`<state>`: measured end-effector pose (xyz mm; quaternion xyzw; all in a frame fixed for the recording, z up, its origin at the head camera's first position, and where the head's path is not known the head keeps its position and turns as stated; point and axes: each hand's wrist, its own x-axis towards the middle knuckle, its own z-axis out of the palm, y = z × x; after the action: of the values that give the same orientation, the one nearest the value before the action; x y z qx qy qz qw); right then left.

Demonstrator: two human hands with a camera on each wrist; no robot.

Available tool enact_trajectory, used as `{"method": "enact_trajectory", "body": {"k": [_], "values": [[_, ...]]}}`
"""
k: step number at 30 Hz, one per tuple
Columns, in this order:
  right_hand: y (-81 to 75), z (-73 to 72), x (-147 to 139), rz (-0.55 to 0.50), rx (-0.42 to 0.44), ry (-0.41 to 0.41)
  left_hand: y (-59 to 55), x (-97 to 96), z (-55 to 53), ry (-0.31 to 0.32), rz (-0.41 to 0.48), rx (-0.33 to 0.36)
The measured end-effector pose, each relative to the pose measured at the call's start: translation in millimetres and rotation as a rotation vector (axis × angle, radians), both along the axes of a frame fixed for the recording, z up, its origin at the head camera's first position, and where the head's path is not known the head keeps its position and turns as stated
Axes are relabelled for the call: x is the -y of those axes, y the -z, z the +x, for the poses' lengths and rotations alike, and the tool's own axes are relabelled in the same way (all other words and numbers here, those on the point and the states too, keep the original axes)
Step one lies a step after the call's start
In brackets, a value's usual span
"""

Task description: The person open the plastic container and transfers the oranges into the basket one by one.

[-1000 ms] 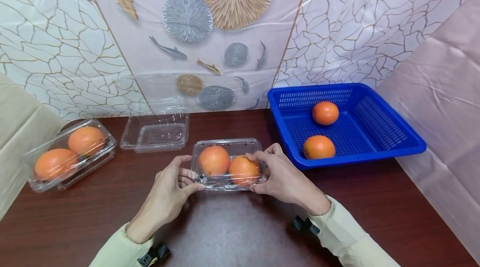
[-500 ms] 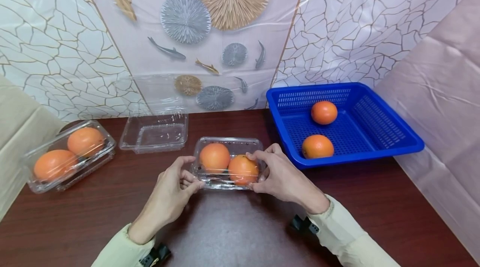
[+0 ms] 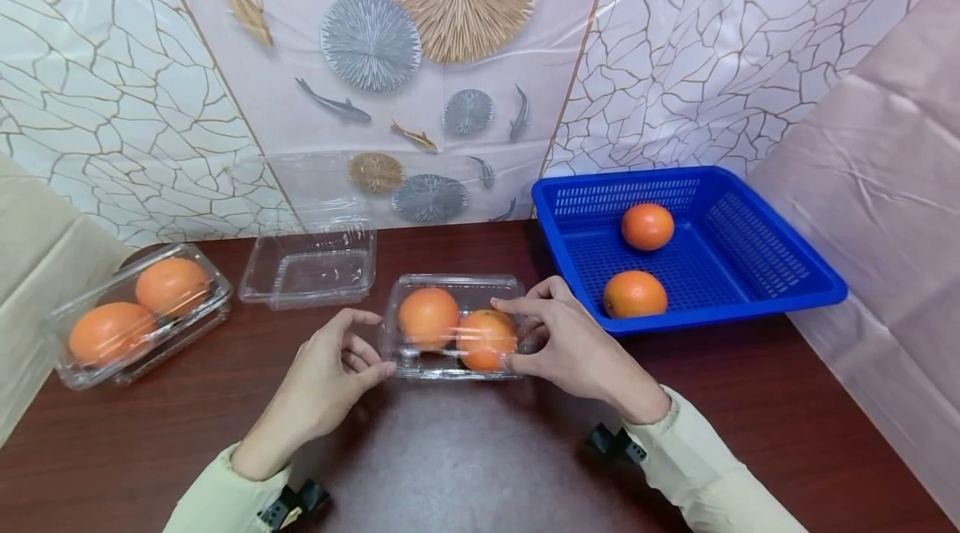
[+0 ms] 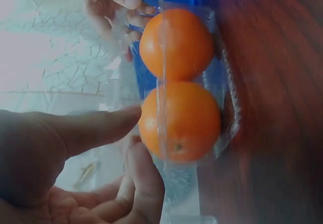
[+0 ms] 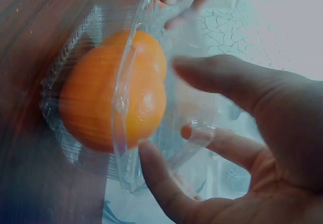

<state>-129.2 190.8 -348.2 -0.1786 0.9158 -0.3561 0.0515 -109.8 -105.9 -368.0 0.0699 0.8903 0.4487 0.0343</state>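
A clear plastic clamshell box [image 3: 453,287] with its lid down sits on the table and holds two oranges, the left orange [image 3: 429,318] and the right orange [image 3: 486,340]. At the box's left end my left hand [image 3: 318,379] has its thumb and fingers loosely bent, fingertips right by the edge. My right hand [image 3: 577,350] is spread around the right end, its thumb and forefinger overlapping the box there. In the right wrist view, the right thumb [image 5: 217,72] stands apart from the lid, while a fingertip lies close to the rim. Neither hand grips the box.
A blue basket [image 3: 750,318] at the right holds two oranges. Behind the left hand, a clamshell box [image 3: 311,296] stands with its lid raised against the patterned backdrop [image 3: 450,125]. Another closed clamshell [image 3: 206,254] with two oranges lies at the far left of the brown table [image 3: 480,450].
My left hand has drawn back to the left from the box's edge. My right hand's fingers have loosened and shifted slightly right. The box first slid a little away from me, then stayed still.
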Motion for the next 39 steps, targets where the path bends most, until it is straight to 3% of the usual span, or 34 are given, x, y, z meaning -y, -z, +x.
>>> {"method": "enact_trajectory", "body": {"k": [6,14,18,26,33,39], "values": [[-2.7,-1.5,-1.2,0.005,-0.104,0.061,7.3,3.6,-6.9,-0.029,0.079,0.133],[-3.0,-6.7,-2.7,-0.128,-0.242,0.102,18.5,2.0,-13.0,-0.019,0.398,0.311],[-0.5,-9.6,-1.7,-0.171,-0.252,0.077,18.3,1.8,-13.3,-0.014,0.489,0.379],[0.4,-9.7,-0.9,-0.176,-0.228,0.08,18.7,2.4,-12.5,0.056,0.553,0.484],[0.4,-11.2,-0.6,-0.204,-0.26,0.064,19.4,3.8,-12.1,0.135,0.543,0.493],[0.3,-8.8,-0.9,-0.128,-0.264,0.013,20.3,4.1,-10.7,0.122,0.559,0.508]]}}
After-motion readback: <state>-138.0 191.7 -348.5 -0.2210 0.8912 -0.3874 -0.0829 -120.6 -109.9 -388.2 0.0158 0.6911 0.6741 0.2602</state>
